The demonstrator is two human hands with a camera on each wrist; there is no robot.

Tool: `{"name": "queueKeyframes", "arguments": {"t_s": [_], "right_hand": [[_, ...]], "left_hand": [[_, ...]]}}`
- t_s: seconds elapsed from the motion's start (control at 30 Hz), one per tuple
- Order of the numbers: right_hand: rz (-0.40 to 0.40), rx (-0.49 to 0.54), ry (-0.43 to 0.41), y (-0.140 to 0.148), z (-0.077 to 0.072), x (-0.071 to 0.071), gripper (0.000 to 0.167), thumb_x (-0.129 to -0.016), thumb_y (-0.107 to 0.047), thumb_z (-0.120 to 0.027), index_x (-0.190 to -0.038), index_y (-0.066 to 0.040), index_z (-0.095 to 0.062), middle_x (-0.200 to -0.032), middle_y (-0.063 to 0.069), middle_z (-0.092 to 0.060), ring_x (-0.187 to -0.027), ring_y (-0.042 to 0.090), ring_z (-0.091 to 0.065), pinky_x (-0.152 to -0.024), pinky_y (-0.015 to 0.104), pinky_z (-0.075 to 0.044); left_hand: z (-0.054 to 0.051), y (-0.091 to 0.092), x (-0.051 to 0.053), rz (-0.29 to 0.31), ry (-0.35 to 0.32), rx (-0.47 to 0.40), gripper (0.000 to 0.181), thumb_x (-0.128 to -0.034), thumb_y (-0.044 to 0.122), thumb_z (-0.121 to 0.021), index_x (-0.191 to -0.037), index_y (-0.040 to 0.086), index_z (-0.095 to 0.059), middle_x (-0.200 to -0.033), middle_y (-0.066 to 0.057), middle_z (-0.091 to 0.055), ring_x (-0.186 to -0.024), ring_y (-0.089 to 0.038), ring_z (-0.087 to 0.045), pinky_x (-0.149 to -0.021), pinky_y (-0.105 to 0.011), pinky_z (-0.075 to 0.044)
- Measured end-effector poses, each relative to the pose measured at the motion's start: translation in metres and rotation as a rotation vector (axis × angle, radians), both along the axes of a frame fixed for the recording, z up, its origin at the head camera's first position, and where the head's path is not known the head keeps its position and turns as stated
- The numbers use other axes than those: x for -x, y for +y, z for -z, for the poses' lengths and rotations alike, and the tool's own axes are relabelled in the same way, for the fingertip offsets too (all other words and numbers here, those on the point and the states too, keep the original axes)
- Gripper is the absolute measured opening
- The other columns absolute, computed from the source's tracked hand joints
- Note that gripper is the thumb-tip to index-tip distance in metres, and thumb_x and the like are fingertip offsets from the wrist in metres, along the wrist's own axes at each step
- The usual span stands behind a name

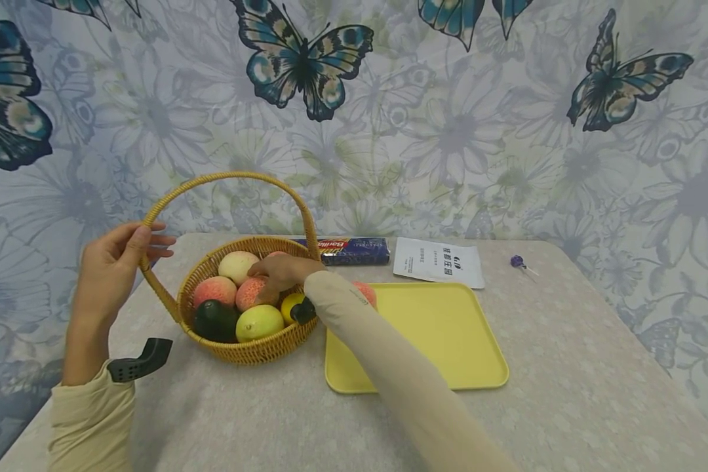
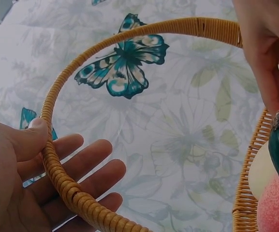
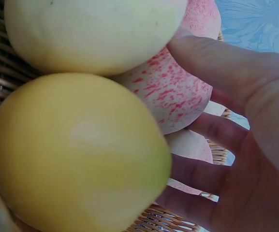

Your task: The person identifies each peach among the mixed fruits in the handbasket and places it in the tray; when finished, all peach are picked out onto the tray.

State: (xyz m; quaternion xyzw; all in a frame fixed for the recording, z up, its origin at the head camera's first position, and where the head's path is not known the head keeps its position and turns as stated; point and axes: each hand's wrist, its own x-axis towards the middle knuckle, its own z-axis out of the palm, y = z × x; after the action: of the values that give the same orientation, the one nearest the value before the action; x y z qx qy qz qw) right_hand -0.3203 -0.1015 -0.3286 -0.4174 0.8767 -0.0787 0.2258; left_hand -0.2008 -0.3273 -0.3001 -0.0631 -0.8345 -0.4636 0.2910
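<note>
Left hand [image 1: 115,265] pinches the basket handle [image 1: 230,175]. Right hand [image 1: 284,271] curled round speckled peach [image 1: 250,294] mid-basket. Wicker basket [image 1: 242,354] sits near desk's [image 1: 566,380] back-left corner, yellow tray [image 1: 436,341] beside it.

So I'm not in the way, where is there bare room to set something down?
Bare table lies right of the yellow tray, in front of the lollipop; the tray's right part is bare too. Crowded: the wicker basket, with the right hand among peaches and other fruit; and behind the tray, the Barilla packet and white pouch.
</note>
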Motion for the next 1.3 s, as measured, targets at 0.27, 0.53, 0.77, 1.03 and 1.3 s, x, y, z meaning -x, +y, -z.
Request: {"name": "queueKeyframes", "arguments": {"t_s": [0.27,0.53,0.77,1.03,1.3], "right_hand": [[-0.003,0.015,0.019,0.002,0.002,-0.002,0.061,-0.092,-0.037,-0.063,-0.146,-0.022,-0.040,-0.147,-0.002,-0.042,-0.134,0.014,-0.038,-0.103,0.028,-0.037],[-0.046,0.012,0.067,0.005,0.002,-0.001,0.058,-0.093,-0.031,-0.063,-0.145,-0.017,-0.042,-0.145,0.001,-0.045,-0.132,0.013,-0.041,-0.104,0.022,-0.034],[-0.082,0.049,0.045,0.010,0.005,0.002,0.053,-0.095,-0.029,-0.060,-0.142,-0.012,-0.044,-0.140,0.003,-0.049,-0.124,0.012,-0.047,-0.100,0.022,-0.038],[-0.100,0.113,0.054,0.015,0.007,0.005,0.051,-0.094,-0.025,-0.061,-0.141,-0.010,-0.047,-0.134,0.005,-0.053,-0.118,0.015,-0.049,-0.096,0.022,-0.039],[-0.014,0.251,-0.051,0.024,-0.003,0.006,0.056,-0.093,-0.022,-0.064,-0.144,-0.009,-0.043,-0.141,0.006,-0.049,-0.126,0.020,-0.049,-0.100,0.027,-0.041]], "left_hand": [[0.001,0.002,-0.002,-0.009,-0.002,0.008,0.030,-0.1022,0.024,-0.046,-0.120,0.005,-0.061,-0.092,0.019,-0.067,-0.079,0.001,-0.067,-0.074,-0.009,-0.047],[0.001,0.001,-0.003,-0.015,-0.006,0.011,0.031,-0.1024,0.025,-0.045,-0.120,0.005,-0.061,-0.092,0.020,-0.066,-0.079,0.001,-0.067,-0.074,-0.009,-0.047],[0.001,0.001,-0.003,0.001,0.001,-0.004,0.031,-0.1023,0.024,-0.045,-0.120,0.004,-0.061,-0.091,0.019,-0.067,-0.078,0.002,-0.067,-0.072,-0.009,-0.047],[0.000,0.002,-0.001,0.005,-0.010,-0.012,0.030,-0.1022,0.024,-0.045,-0.120,0.006,-0.062,-0.092,0.018,-0.068,-0.079,0.001,-0.067,-0.072,-0.010,-0.048],[-0.001,0.000,0.000,-0.001,0.003,0.002,0.030,-0.1024,0.023,-0.045,-0.118,0.004,-0.062,-0.091,0.018,-0.067,-0.078,0.001,-0.067,-0.073,-0.010,-0.048]]}}
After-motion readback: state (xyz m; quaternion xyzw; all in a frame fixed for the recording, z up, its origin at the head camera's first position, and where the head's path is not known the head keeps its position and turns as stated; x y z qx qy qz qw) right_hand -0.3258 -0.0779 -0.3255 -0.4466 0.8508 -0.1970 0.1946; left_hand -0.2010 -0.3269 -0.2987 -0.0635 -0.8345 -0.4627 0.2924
